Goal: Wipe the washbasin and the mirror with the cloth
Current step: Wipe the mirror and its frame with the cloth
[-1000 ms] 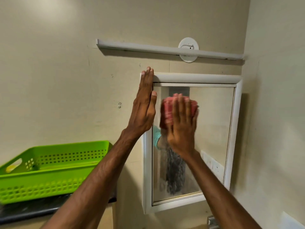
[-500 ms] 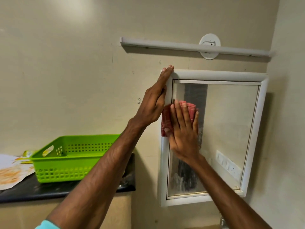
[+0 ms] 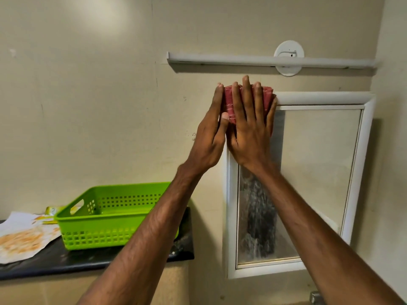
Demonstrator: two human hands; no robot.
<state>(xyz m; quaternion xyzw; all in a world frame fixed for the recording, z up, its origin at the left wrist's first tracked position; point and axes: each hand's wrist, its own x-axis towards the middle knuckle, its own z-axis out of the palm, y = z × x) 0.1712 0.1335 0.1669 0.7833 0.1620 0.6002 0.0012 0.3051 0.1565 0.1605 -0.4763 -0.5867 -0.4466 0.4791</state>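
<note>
Green basket [image 3: 99, 236] stands on the black tabletop [image 3: 88, 258] at the left. Beyond it the left hand [image 3: 209, 142] lies flat-fingered along the left frame of the mirror [image 3: 315, 161], grip released. The right hand [image 3: 251, 137], fingers straight and spread, grip likewise released, presses the red cloth [image 3: 229, 102] onto the mirror's top-left corner.

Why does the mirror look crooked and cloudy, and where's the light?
Head view: the wide-angle lens bends lines, so the mirror seems to lean. Head view: its lower glass looks smeared, not out of focus. Head view: a soft bright patch lies on the wall upper left; the white bar casts a shadow just below.
</note>
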